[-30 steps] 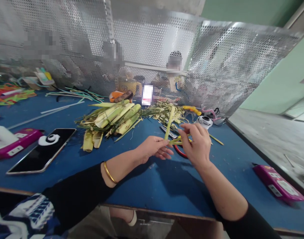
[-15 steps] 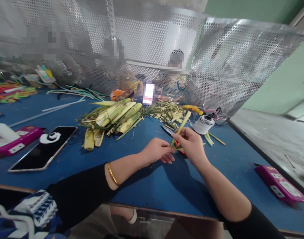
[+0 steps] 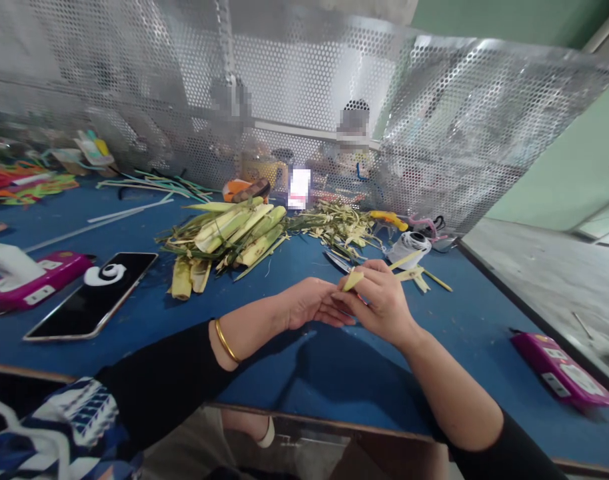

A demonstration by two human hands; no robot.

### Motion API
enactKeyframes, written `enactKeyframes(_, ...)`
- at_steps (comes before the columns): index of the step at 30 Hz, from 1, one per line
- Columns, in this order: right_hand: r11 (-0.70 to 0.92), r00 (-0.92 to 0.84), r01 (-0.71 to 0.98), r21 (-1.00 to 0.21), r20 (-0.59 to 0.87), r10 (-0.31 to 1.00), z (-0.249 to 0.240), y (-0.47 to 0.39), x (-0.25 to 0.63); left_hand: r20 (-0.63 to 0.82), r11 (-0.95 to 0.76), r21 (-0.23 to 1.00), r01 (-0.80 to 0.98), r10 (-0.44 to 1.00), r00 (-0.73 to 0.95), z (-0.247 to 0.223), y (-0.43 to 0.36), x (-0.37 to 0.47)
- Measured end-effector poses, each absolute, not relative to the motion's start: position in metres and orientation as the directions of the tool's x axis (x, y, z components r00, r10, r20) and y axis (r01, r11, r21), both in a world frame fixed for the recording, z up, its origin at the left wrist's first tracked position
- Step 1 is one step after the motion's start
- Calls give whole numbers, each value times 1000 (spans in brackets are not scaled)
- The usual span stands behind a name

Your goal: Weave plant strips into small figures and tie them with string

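Over the blue table [image 3: 304,380], my right hand [image 3: 384,300] pinches a pale green leaf strip [image 3: 353,281]. One end of the strip bends up over the fingers; a longer piece sticks out to the right beyond the knuckles. My left hand [image 3: 318,305] meets it fingertip to fingertip, closed at the strip's near end, with the lower fingers slightly curled. The exact grip between the fingertips is hidden. Just behind my hands lie scissors [image 3: 337,261], their handles covered by the right hand.
A pile of pale green husk-like leaves [image 3: 234,233] lies left of centre, with shredded scraps [image 3: 342,223] behind. A white string spool [image 3: 408,249] stands to the right. A phone [image 3: 92,300] and magenta power strips [image 3: 564,370] flank the work area; a perforated metal screen [image 3: 304,73] rises behind.
The leaf strip, upright before, is now folded down across my right fingers, its longer part pointing right. My right hand has turned over it, and the red scissor handles are now covered.
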State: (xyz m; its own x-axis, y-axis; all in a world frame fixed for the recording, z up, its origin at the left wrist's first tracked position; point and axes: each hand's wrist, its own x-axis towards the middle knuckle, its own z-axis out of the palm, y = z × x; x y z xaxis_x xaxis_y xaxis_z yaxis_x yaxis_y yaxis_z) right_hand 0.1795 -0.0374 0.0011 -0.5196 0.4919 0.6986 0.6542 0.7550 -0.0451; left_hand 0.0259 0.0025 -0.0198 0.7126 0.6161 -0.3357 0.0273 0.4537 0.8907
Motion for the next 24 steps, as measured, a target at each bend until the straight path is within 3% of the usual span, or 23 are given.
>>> enactKeyframes(3,773,-553,633,-44,674,490,3,-38,180,-318,407,911,64,594,739,-18,2,23)
enactKeyframes(9,831,-541,520,-197,677,498,10,-38,184,-376,382,895,230,370,850,-17,1,20)
enactKeyframes(11,811,-541,572,-125,686,487,11,-39,184,-369,381,903,199,446,816,-18,0,22)
enactKeyframes(14,754,-590,648,112,700,403,9,-44,181,-320,404,914,31,673,666,-20,2,25)
enactKeyframes(16,744,-678,620,250,648,347,5,-47,175,-291,397,914,-84,785,547,-19,5,25)
enactKeyframes(19,755,-802,533,382,513,307,-6,-47,163,-301,428,888,-167,817,492,-13,9,23)
enactKeyframes(22,769,-846,493,406,428,316,-15,-46,154,-344,493,841,-223,805,483,-6,12,19)
enactKeyframes(24,813,-834,486,321,447,323,-15,-47,154,-341,482,840,-248,826,449,-3,13,17)
